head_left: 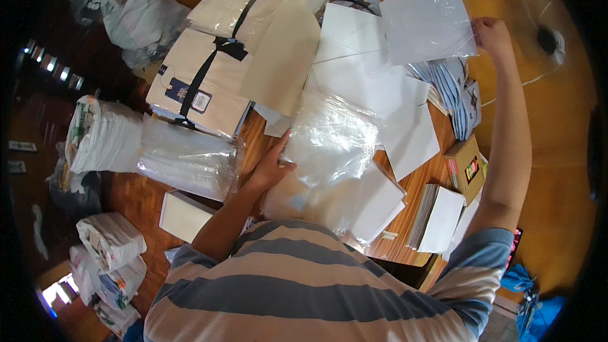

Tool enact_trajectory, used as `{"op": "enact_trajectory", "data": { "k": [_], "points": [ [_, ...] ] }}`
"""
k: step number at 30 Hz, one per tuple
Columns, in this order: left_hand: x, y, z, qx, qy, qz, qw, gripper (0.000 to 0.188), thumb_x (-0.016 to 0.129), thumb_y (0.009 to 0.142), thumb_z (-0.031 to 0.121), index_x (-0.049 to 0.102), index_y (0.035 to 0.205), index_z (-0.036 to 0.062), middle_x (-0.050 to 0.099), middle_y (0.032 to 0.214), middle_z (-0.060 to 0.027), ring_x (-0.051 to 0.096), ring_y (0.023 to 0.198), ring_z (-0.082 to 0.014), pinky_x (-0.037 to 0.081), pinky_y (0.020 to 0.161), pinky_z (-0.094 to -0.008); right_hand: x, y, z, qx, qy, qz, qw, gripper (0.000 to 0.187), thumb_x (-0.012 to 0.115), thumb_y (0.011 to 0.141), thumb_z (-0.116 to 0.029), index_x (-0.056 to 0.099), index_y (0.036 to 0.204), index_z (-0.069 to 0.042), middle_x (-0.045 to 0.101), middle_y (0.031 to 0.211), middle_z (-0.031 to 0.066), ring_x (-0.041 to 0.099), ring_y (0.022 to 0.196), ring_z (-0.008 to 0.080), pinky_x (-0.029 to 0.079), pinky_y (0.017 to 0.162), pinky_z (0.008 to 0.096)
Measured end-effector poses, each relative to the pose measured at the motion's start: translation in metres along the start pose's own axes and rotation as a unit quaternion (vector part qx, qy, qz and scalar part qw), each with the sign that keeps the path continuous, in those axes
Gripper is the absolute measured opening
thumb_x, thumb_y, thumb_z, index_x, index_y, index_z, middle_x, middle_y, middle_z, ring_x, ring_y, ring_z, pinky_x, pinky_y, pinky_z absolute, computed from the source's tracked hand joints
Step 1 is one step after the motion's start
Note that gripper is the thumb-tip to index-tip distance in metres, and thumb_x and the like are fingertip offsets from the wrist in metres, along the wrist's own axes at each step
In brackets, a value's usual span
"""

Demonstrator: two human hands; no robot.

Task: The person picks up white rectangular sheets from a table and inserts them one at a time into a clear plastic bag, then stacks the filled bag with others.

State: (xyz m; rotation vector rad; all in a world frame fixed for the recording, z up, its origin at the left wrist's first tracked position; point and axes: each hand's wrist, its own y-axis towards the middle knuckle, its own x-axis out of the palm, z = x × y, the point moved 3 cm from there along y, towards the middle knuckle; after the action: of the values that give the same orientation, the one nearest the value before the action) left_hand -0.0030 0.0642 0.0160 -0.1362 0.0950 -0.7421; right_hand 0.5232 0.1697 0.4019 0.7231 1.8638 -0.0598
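My right hand (491, 33) is raised at the far right, its fingers closed on the edge of a white sheet in a clear plastic sleeve (427, 22). The sleeve is held above stacked blue-grey folded cloth and loose white paper. My left hand (272, 168) is at the left edge of clear plastic bags (329, 133) in front of me. Its thumb lies over the plastic and the fingers grip the edge, partly hidden. White sheets (354, 69) spread out beyond the bags. Left of them sits a pile of cream folded cloth (212, 69), tied with a black strap and carrying a dark tag.
A stack of clear bags (187, 158) lies left of my left forearm. To the right are a brown box (467, 168), a stack of white cards (440, 218) and folded blue-grey cloth (446, 88). White plastic bags (111, 247) line the left side. The wooden table (411, 187) shows between papers.
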Motion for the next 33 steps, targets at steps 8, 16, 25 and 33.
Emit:
{"op": "enact_trajectory", "data": {
  "k": [8,16,25,33],
  "points": [
    [-0.002,-0.002,-0.006,-0.024,-0.005,-0.001,1.0,0.095,0.073,0.084,0.003,0.019,0.162,0.0111,0.03,0.164,-0.0183,0.027,0.152,-0.0279,0.027,0.121,-0.0352,0.009,0.019,-0.064,-0.134,-0.096,0.138,0.977,0.03,0.058,0.099,-0.029,0.07,0.099,-0.001,0.072,0.075,0.0155,0.07,0.063,0.0191,0.056,0.066,0.0356],
    [-0.002,-0.002,-0.004,-0.022,0.014,0.005,1.0,0.099,0.075,0.083,0.001,0.017,0.162,0.0084,0.026,0.164,-0.0202,0.023,0.152,-0.0308,0.023,0.123,-0.0386,-0.043,0.017,-0.105,-0.108,-0.522,0.22,0.817,0.017,0.071,0.087,-0.023,0.078,0.091,-0.008,0.077,0.095,0.007,0.073,0.083,0.0157,0.056,0.065,0.0361],
    [0.002,-0.005,0.001,0.037,0.005,0.039,0.999,0.091,0.073,0.084,0.003,0.022,0.159,0.0085,0.036,0.157,-0.022,0.037,0.145,-0.0304,0.032,0.117,-0.038,0.022,-0.182,-0.002,0.018,0.277,0.284,0.918,0.024,0.055,0.103,-0.015,0.047,0.122,-0.004,0.065,0.094,0.0119,0.059,0.06,0.0148,0.046,0.05,0.0269],
    [-0.008,0.002,-0.035,0.125,0.125,-0.05,0.983,0.046,0.054,0.102,0.03,0.044,0.139,0.0044,0.05,0.139,-0.017,0.046,0.13,-0.0268,0.035,0.113,-0.0377,0.191,-0.498,-0.043,0.298,0.429,-0.027,0.852,0.032,0.054,0.107,-0.028,0.063,0.122,-0.001,0.069,0.112,0.0091,0.07,0.08,0.0165,0.055,0.062,0.0277]
  ]
}}
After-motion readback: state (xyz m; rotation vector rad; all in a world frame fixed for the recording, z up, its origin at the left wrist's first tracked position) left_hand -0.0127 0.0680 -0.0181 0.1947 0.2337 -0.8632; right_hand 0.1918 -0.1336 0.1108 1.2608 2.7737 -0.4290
